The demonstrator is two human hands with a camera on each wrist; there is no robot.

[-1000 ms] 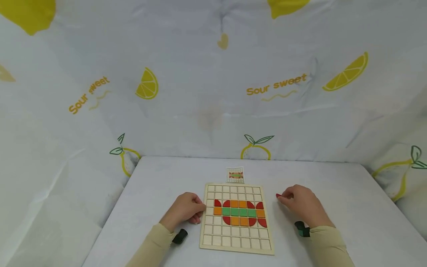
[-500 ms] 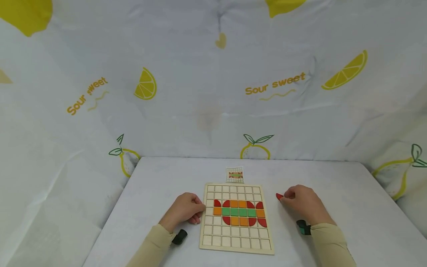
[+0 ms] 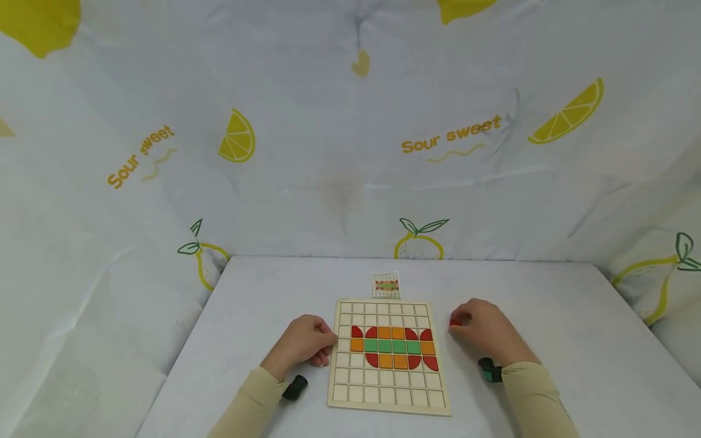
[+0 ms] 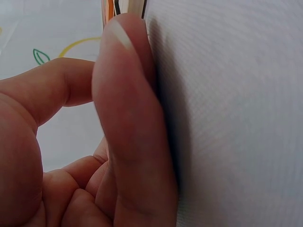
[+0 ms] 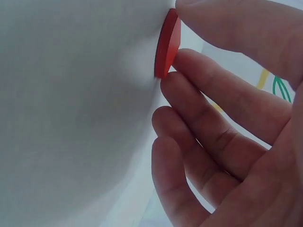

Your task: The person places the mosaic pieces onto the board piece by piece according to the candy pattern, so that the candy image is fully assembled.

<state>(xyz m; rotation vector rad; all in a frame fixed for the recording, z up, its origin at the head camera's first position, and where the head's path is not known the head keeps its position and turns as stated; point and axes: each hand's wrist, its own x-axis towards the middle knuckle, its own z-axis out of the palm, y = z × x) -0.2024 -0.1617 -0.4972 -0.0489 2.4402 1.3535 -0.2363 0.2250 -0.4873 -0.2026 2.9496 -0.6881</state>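
Observation:
A pale wooden grid board [image 3: 387, 396] lies on the table, with red quarter-round, orange square and green square tiles forming a candy shape across its middle. My left hand [image 3: 303, 340] pinches the board's left edge between thumb and forefinger; in the left wrist view the thumb [image 4: 130, 104] covers most of that edge. To the right of the board, my right hand [image 3: 484, 328] holds a small red tile [image 5: 167, 45] with a curved edge. In the right wrist view the thumb and fingertips have the tile on its edge, close over the white tabletop.
Just behind the board lies a small card [image 3: 386, 285] printed with a grid and a candy pattern. White cloth [image 3: 328, 121] with lemon prints rises at the back and sides of the table [image 3: 263, 292].
My right hand has shifted slightly left toward the board. The red tile has turned in its fingers and shows less in the head view. My left hand stays at the board's edge.

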